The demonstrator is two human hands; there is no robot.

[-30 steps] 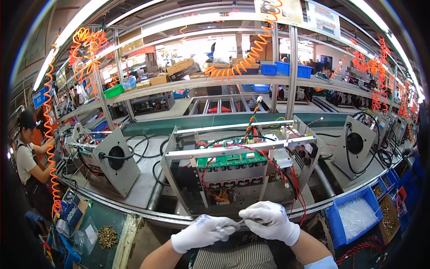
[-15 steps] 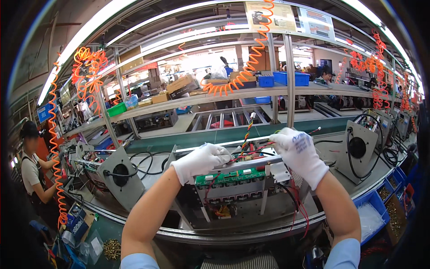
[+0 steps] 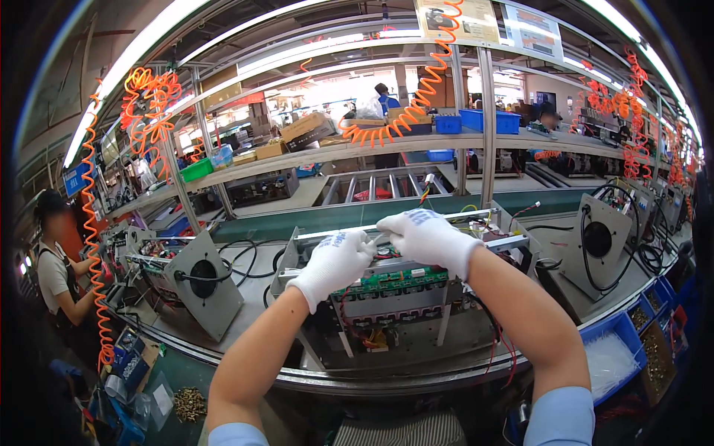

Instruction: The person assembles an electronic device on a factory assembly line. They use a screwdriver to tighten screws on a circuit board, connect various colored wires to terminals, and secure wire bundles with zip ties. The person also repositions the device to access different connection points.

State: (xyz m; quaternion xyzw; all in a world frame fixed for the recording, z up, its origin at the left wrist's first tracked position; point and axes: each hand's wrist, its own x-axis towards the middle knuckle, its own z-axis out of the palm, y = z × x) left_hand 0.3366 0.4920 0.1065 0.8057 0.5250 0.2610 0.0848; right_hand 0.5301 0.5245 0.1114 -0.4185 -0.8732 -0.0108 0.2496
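An open metal equipment chassis [image 3: 394, 338] stands on the bench in front of me, with a green circuit board [image 3: 405, 281] along its near side. Over its top rail, my left hand [image 3: 338, 264] in a white glove has its fingers pinched together. Close against it, my gloved right hand [image 3: 431, 239] is closed too, fingertips meeting the left ones above the inner wiring. What they pinch is too small and covered to make out. Just beyond the right hand, a twisted wire bundle with a white connector [image 3: 429, 179] sticks up. Red wires [image 3: 512, 353] hang down the chassis's right side.
Similar units with round fans stand at left [image 3: 204, 279] and right [image 3: 597, 239]. An orange coiled hose [image 3: 93, 245] hangs at left, near a co-worker [image 3: 56, 267]. Blue parts bins [image 3: 613, 349] are at right; brass fittings [image 3: 190, 404] lie at lower left.
My right hand has come left from the chassis's right part to meet my left hand. The left hand has turned, fingertips now higher. The twisted wires are now mostly covered by the right hand.
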